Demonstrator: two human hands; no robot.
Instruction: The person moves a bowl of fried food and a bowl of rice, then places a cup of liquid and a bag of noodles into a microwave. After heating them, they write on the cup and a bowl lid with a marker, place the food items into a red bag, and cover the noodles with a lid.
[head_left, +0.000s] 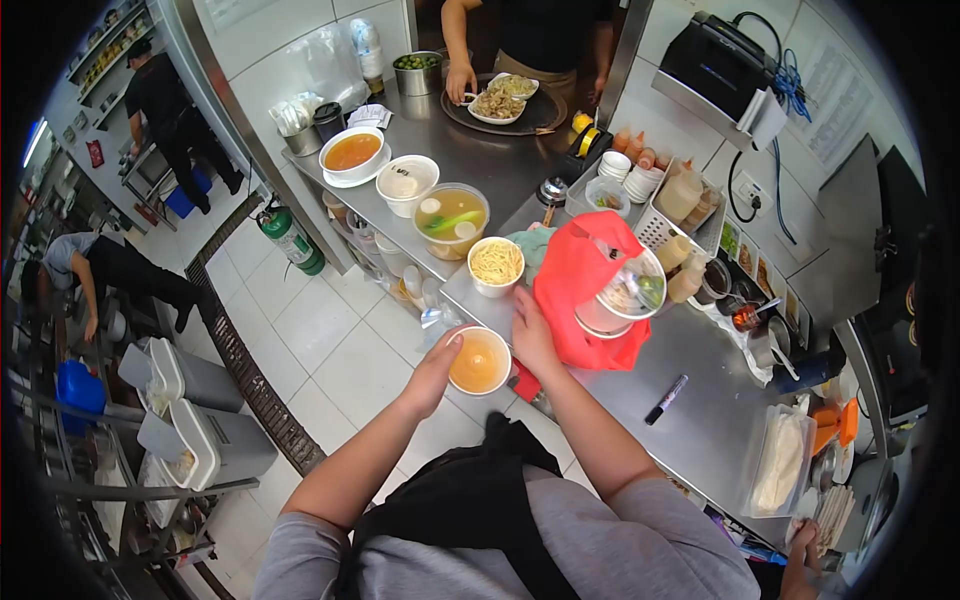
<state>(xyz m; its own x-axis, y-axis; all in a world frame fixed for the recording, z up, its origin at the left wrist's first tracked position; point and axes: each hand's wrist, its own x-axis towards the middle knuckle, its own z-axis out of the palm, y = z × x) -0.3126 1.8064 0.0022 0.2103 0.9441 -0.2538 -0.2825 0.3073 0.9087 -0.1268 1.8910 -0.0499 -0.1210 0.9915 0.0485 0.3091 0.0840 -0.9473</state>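
Note:
In front of my body, my left hand (434, 374) is closed round the side of a small cup of orange sauce or soup (479, 362). My right hand (532, 332) is just right of that cup, fingers extended toward a paper cup of shredded noodles or cheese (496, 264) on the counter edge. A red plastic bag (577, 300) stands beside my right hand, opened around round lidded tubs (630, 290). Behind the noodle cup is a clear tub of broth with green vegetables (451, 222), next to a white lidded tub (407, 182).
A bowl of orange soup (353, 153) is farther back on the steel counter (620, 400), where a marker (666, 399) also lies. Across it, a person's hand (460, 84) touches a plate of food (497, 104) on a round tray. Sauce bottles (681, 192) line the right.

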